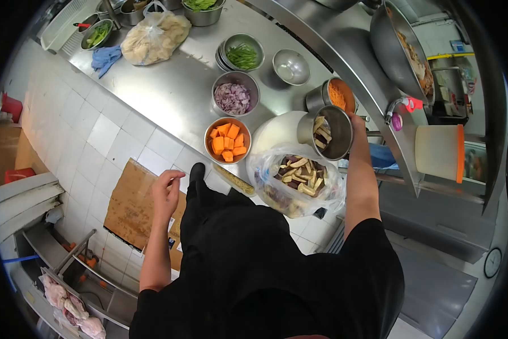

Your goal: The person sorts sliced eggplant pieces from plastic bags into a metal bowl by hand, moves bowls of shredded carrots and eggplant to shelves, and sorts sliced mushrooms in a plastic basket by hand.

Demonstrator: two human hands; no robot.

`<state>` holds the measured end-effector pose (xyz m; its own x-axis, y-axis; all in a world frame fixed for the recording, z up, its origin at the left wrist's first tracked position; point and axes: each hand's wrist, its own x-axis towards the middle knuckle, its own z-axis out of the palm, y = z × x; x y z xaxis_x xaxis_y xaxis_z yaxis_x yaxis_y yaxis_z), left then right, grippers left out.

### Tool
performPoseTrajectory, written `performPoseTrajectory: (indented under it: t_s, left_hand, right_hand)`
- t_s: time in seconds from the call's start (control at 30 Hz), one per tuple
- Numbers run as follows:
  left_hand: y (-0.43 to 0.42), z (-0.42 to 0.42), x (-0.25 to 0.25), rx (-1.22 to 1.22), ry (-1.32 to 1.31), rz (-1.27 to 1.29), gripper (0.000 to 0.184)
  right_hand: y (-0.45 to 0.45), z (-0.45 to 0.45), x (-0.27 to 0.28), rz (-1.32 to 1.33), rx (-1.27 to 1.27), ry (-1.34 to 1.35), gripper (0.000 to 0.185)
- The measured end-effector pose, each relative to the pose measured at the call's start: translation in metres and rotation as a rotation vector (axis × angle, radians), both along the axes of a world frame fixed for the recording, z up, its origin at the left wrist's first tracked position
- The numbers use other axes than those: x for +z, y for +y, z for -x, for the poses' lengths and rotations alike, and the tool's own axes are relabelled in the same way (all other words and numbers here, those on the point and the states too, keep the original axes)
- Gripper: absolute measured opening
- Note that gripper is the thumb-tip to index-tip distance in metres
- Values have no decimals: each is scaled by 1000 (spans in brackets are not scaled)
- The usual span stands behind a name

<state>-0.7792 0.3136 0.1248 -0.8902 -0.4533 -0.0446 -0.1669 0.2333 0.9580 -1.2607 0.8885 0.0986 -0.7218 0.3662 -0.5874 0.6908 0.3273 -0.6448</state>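
My right hand [358, 135] grips the rim of a steel pot [342, 127], which is tilted and has a few eggplant strips [321, 131] inside. Just below it, a clear plastic bag [259, 175] lies open, filled with cut eggplant [300, 174]. A round white cutting board [275, 134] is partly covered by the pot and bag. My left hand [166, 195] hangs over the floor, away from the counter; its fingers are loosely bent and I see nothing in them.
On the steel counter [169, 79] stand a bowl of orange chunks [228, 141], chopped red onion [232, 98], green strips [242, 56], a bare steel bowl [292, 66] and shredded carrot [337, 97]. A tied bag [155, 37] lies farther back. A steel shelf [350, 62] overhangs the right side.
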Motion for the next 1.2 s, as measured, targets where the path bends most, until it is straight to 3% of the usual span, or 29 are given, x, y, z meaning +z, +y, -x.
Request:
performPoseTrajectory:
  t_s: [0.03, 0.1, 0.13, 0.2, 0.33, 0.43, 0.5, 0.63, 0.7, 0.77, 0.83, 0.9, 0.93, 1.03, 1.1, 1.2]
  left_hand:
    - [6, 16, -2, -44, 55, -22, 17]
    - [15, 49, 1, -145, 136, -25, 17]
    - [19, 67, 5, -202, 163, -8, 16]
    - [27, 101, 13, -244, 260, -2, 16]
    - [34, 151, 48, -315, 243, -114, 16]
    - [35, 180, 66, -318, 321, -170, 20]
    - [28, 194, 94, -304, 392, -116, 32]
    - [-5, 205, 114, -193, 481, -169, 47]
    - [-41, 194, 98, -69, 470, -174, 60]
    - [-86, 175, 69, 1, 389, -99, 69]
    - [-114, 161, 33, 39, 309, -88, 73]
    - [-120, 147, 26, 59, 252, -434, 80]
    - [-130, 148, -9, 71, 321, -7, 87]
    - [-121, 141, -21, 93, 221, -320, 91]
    - [-118, 144, -31, 80, 257, -184, 88]
    - [-111, 152, -38, 136, 300, -464, 85]
  right_hand:
    - [18, 15, -15, -5, 0, -2, 27]
    - [47, 34, -44, 389, -167, 259, 20]
    - [42, 27, -34, 388, -171, 255, 20]
    - [12, 2, 18, 471, 48, 535, 21]
    - [-52, -21, 102, 482, 227, 722, 22]
    - [-122, -36, 143, 433, 358, 702, 22]
    - [-179, -50, 158, 374, 458, 625, 23]
    - [-340, -120, 202, 395, 504, 426, 18]
    - [-393, -125, 173, 497, 714, 386, 17]
    - [-446, -144, 144, 698, 712, 307, 10]
    - [-484, -159, 112, 734, 706, 276, 14]
    - [-511, -171, 75, 724, 691, 366, 20]
    - [-516, -173, 56, 701, 688, 384, 21]
    - [-521, -181, 21, 678, 652, 437, 21]
    - [-519, -192, 20, 669, 615, 465, 20]
    - [-523, -198, 26, 743, 534, 657, 19]
